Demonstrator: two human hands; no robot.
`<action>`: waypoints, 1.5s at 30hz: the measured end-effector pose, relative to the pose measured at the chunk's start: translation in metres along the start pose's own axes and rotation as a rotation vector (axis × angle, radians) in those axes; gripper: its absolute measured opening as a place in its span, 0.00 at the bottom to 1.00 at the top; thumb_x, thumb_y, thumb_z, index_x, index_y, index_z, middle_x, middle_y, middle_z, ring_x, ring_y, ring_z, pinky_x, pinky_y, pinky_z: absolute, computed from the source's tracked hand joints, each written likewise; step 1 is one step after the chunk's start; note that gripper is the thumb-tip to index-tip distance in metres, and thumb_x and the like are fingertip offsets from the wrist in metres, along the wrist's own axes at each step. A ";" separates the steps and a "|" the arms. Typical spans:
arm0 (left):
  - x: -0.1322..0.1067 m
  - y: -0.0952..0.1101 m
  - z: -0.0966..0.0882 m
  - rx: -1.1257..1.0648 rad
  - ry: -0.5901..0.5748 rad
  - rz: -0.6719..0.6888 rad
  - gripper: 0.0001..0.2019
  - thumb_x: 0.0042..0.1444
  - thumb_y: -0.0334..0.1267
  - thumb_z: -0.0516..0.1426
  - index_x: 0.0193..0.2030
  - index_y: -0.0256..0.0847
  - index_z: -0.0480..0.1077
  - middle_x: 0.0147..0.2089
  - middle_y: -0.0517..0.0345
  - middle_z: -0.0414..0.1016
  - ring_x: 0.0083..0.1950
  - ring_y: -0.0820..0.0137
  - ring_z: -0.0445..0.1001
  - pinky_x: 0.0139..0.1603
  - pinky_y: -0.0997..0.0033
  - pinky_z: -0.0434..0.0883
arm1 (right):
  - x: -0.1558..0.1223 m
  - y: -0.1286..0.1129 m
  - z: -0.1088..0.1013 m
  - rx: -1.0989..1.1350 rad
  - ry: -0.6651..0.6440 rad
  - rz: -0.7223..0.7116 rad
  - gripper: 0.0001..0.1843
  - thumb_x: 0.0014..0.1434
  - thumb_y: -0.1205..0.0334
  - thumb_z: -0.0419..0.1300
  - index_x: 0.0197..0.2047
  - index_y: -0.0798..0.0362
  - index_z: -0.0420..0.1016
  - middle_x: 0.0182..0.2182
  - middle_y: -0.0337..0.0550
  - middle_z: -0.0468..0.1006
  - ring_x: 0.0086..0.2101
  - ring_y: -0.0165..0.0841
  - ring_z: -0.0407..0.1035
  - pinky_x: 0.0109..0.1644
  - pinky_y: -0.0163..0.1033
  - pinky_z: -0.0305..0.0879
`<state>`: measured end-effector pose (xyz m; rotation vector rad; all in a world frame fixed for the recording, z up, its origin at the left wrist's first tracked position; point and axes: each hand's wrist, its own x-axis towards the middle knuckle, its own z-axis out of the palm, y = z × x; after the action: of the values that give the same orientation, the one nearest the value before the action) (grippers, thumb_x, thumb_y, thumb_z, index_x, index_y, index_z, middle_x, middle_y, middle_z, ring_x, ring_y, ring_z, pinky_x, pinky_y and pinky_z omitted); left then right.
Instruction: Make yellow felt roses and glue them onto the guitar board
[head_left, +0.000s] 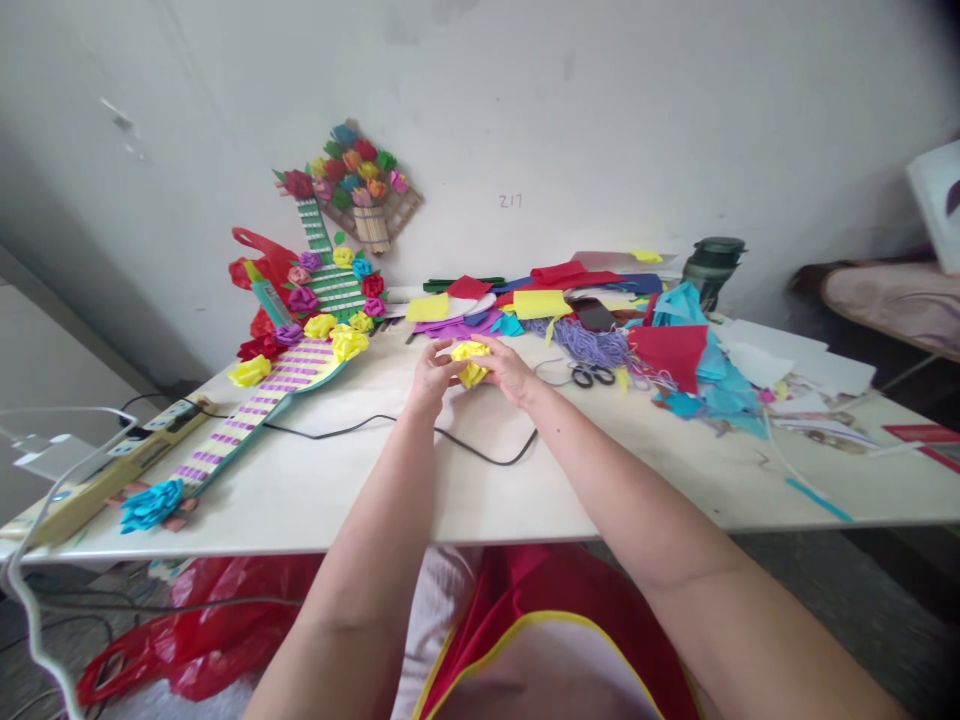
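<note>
Item 1. Yellow paper flower point(470, 362): a small crumpled bloom, at the centre of the table point(480, 490), just above the tabletop. It is pinched from both sides, probably so that its loose folds cannot spring open.

Item 2. Left hand point(431, 378): at 9 o'clock of the flower, fingers curled narrow onto its near edge, wrist low, forearm running straight up from the body.

Item 3. Right hand point(511, 370): at 3 o'clock of the flower, fingers closed over its top and far side, forearm slanting in from 5 o'clock. Whether the thumb presses underneath is hard to tell at this size.

Item 4. Black cable point(480, 452): slack loop on the table at 6 o'clock of the hands, passing under both wrists.

Item 5. Scissors point(592, 375): flat at 3 o'clock, near the right hand, within easy reach.

Item 6. Purple thread point(592, 345): tangled heap at 2 o'clock, just behind the scissors.

Item 7. Coloured paper sheets point(540, 303): stacked at 12 o'clock against the wall, clear of the working space.

Item 8. Striped board point(255, 410): long, at 9 o'clock, edged with finished paper roses.

Item 9. Flower basket plaque point(364, 190): hung on the wall at 11 o'clock.

Item 10. Red bag point(202, 630): under the table at 7 o'clock.
</note>
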<state>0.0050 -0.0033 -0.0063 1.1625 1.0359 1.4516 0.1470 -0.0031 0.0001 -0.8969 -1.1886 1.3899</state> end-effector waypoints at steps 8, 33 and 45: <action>-0.004 0.006 0.003 0.027 -0.008 -0.040 0.32 0.31 0.35 0.69 0.48 0.42 0.66 0.31 0.61 0.73 0.34 0.65 0.77 0.34 0.66 0.73 | 0.003 0.004 -0.003 -0.204 0.063 -0.080 0.33 0.45 0.71 0.61 0.58 0.51 0.73 0.53 0.46 0.78 0.49 0.38 0.74 0.51 0.45 0.75; -0.003 0.010 0.012 -0.719 -0.050 -0.438 0.21 0.68 0.45 0.44 0.40 0.35 0.74 0.30 0.48 0.78 0.40 0.58 0.81 0.48 0.57 0.76 | -0.003 0.000 0.003 -0.057 -0.198 -0.102 0.42 0.39 0.64 0.67 0.61 0.48 0.69 0.58 0.47 0.73 0.51 0.40 0.71 0.47 0.42 0.75; -0.004 0.011 0.016 -0.748 -0.100 -0.442 0.17 0.68 0.38 0.45 0.43 0.34 0.75 0.27 0.52 0.78 0.27 0.66 0.77 0.35 0.69 0.75 | -0.005 -0.007 0.003 -0.177 -0.228 -0.166 0.40 0.41 0.67 0.65 0.61 0.51 0.70 0.51 0.45 0.78 0.48 0.39 0.73 0.48 0.43 0.75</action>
<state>0.0193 -0.0079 0.0063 0.4234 0.5403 1.2347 0.1461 -0.0091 0.0070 -0.7545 -1.5436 1.2914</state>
